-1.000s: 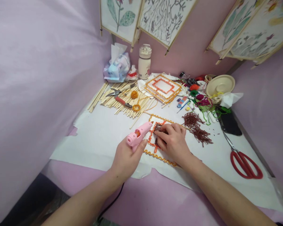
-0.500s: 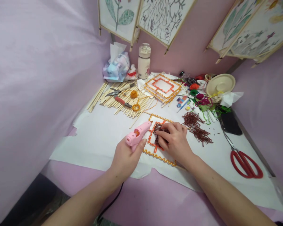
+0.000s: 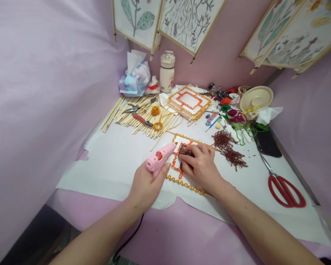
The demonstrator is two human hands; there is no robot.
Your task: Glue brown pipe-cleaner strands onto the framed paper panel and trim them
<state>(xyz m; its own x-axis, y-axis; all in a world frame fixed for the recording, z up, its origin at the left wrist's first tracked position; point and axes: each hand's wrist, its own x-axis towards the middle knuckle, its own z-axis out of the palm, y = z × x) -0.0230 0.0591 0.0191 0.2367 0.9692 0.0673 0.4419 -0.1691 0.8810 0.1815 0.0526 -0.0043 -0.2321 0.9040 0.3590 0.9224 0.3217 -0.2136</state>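
My left hand [image 3: 146, 186] is wrapped round a pink glue gun [image 3: 160, 158], whose nozzle points at the left edge of a small frame [image 3: 173, 179] trimmed in orange and yellow cord. On that frame rests my right hand [image 3: 201, 165], its fingertips pinched and pressed on short dark-brown cord pieces [image 3: 184, 149] inside the orange inner border. A loose heap of the same brown cord pieces [image 3: 229, 150] lies just right of the frame on white paper [image 3: 113, 162].
Red scissors [image 3: 285, 187] lie at the right. Bamboo sticks [image 3: 132, 115] with pliers [image 3: 136, 112] sit at the back left, a finished stack of frames [image 3: 189, 101] behind, yarn balls [image 3: 230, 110], a bottle [image 3: 167, 72], a tissue pack [image 3: 135, 79] and a plate [image 3: 255, 97] along the wall.
Both hands stay nearly in place; my right fingers shift slightly over the brown pieces. The view drifts a little.
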